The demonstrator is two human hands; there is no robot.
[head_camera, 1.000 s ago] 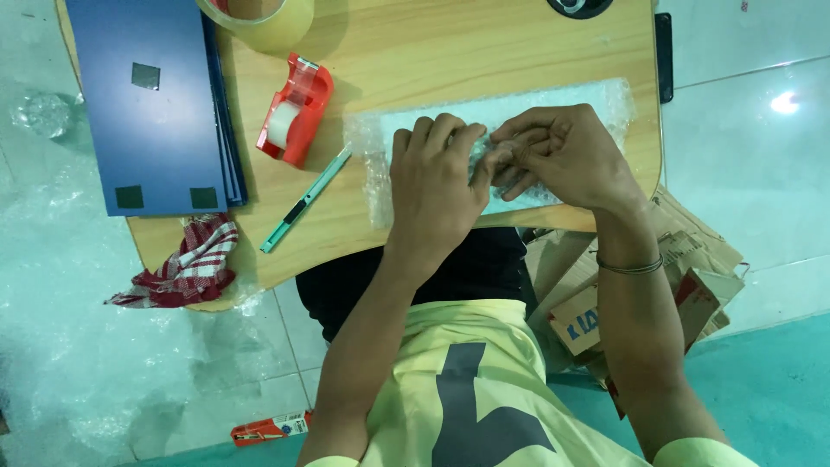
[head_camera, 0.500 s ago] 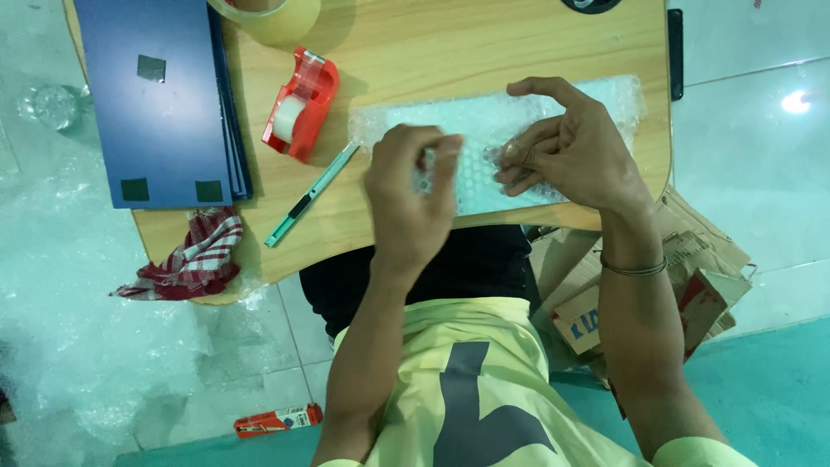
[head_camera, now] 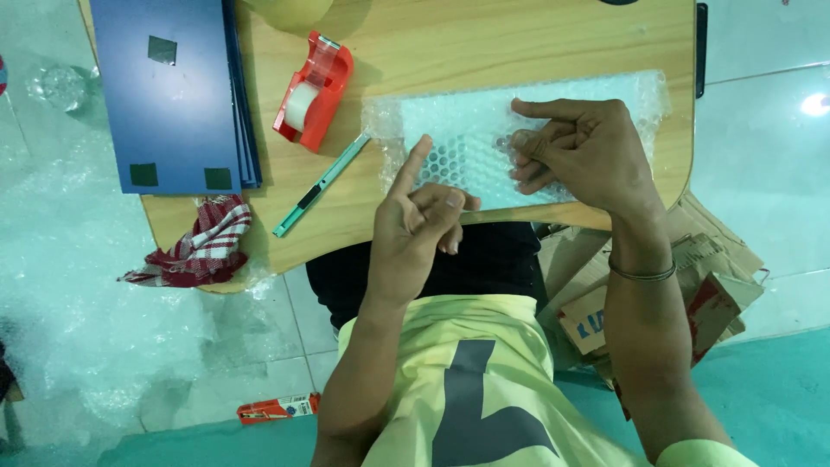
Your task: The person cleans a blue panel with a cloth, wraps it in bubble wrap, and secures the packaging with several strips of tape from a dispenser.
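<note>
Clear bubble-wrap sheet (head_camera: 467, 138) lies on the wooden table (head_camera: 519, 43). The right hand (head_camera: 588, 151) presses it with curled fingers. The left hand (head_camera: 419, 216) hovers, forefinger out, gripping nothing.

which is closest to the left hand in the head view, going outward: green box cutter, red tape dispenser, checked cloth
From the left hand:
1. green box cutter, just to its left on the table
2. red tape dispenser, up and left
3. checked cloth, far left at the table edge

Wooden table (head_camera: 519, 43): bubble wrap (head_camera: 484, 138), tape dispenser (head_camera: 313, 91), cutter (head_camera: 320, 186)
</note>
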